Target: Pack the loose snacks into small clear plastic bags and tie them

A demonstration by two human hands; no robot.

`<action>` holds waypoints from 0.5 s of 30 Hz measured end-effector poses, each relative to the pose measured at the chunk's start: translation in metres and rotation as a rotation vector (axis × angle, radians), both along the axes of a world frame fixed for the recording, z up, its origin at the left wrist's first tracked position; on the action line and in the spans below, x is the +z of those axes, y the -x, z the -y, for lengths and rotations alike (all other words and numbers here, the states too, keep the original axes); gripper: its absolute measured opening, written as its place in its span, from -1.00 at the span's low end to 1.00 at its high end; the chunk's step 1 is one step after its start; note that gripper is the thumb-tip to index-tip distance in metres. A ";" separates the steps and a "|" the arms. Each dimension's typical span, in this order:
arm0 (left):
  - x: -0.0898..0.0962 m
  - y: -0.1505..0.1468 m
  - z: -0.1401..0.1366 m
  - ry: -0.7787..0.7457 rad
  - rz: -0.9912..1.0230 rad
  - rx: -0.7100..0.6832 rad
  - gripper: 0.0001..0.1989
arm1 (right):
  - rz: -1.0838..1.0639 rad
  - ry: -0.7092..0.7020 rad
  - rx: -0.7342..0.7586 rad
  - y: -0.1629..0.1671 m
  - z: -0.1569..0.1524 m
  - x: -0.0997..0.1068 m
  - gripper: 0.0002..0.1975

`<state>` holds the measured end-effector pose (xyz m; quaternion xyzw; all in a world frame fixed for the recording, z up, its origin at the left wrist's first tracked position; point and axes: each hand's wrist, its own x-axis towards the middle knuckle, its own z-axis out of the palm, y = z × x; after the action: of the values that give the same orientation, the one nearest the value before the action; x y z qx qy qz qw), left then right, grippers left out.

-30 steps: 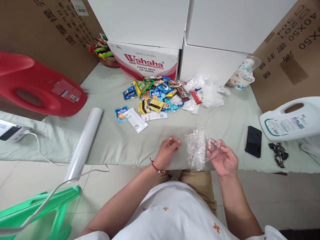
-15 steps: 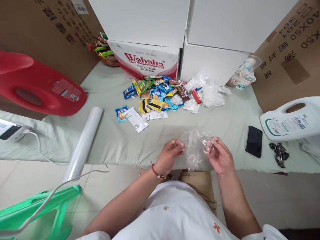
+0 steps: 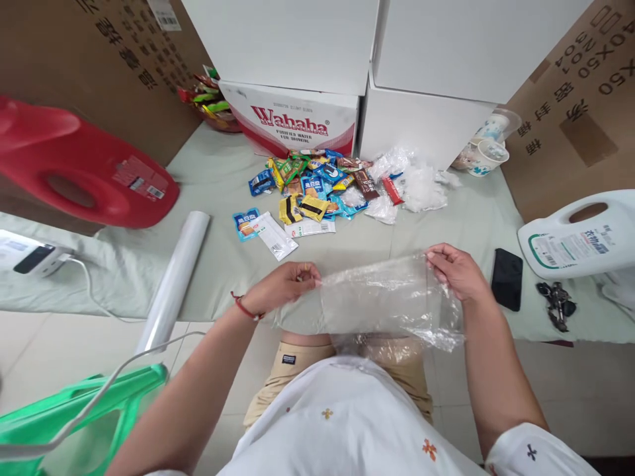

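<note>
A clear plastic bag (image 3: 381,297) is stretched out between my two hands, over the near edge of the cloth-covered table (image 3: 218,284). My left hand (image 3: 288,285) pinches its left upper corner. With fingers closed, my right hand (image 3: 454,268) grips the right upper part, and the film hangs crumpled below it. Beyond the bag lies a pile of small wrapped snacks (image 3: 312,188), blue, yellow, green and brown. A white packet (image 3: 276,236) rests at the pile's near left. Crumpled clear plastic (image 3: 421,185) sits against the pile's right side.
A red jug (image 3: 99,178), a white plastic roll (image 3: 176,277) and a charging device (image 3: 34,258) are on the left. To the right lie a phone (image 3: 507,279), keys (image 3: 556,305) and a white jug (image 3: 570,235). Boxes, including a Wahaha carton (image 3: 292,122), stand behind.
My hands have moved apart, the left one leftward and the right one slightly right and up. The bunched clear bag is now spread wide between them.
</note>
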<state>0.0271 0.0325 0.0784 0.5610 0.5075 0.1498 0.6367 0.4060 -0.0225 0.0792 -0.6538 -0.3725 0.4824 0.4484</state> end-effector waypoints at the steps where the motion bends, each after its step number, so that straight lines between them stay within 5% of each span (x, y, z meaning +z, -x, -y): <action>1: 0.000 0.002 -0.007 -0.145 -0.106 0.098 -0.80 | 0.021 -0.011 -0.013 0.005 -0.011 -0.008 -0.59; 5: 0.010 -0.014 0.005 -0.800 -0.427 0.636 -0.93 | 0.069 -0.076 -0.030 0.031 -0.043 -0.039 -0.63; 7: 0.017 -0.034 0.033 -1.089 -0.408 0.724 -0.93 | 0.079 -0.108 -0.015 0.042 -0.051 -0.048 -0.66; 9: 0.016 -0.057 0.063 -1.278 -0.291 0.504 -0.91 | 0.093 -0.106 0.009 0.049 -0.056 -0.053 -0.68; 11: 0.004 -0.076 0.081 -1.373 -0.186 0.075 -0.85 | 0.104 -0.087 0.045 0.049 -0.061 -0.055 -0.69; 15: -0.043 -0.076 0.067 -1.162 -0.524 -0.172 -0.65 | 0.198 -0.045 0.100 0.026 -0.073 -0.057 -0.68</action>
<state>0.1027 -0.0345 0.0355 0.8712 0.4355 0.2065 0.0937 0.3802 0.0501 0.0222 -0.6687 -0.4580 0.4286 0.3993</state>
